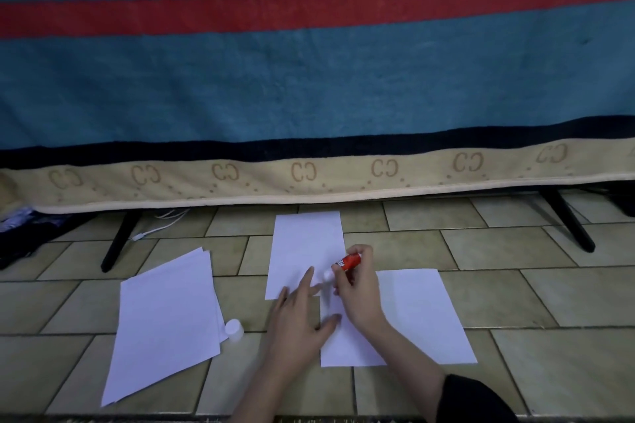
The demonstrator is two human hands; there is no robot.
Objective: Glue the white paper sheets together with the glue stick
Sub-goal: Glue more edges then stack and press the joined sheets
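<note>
While right hand grips glue stick, sheet edge pinned

White paper sheets: a stack at left, one sheet in the middle, one at right. Red glue stick with a white tip and white lettering; white cap on the floor. Beige-olive floor tiles with dark grout lines. Blue blanket with a red stripe, a dark navy band, and a tan border patterned with brown "CC" marks and dots. Black sleeve. Black legs.
</note>
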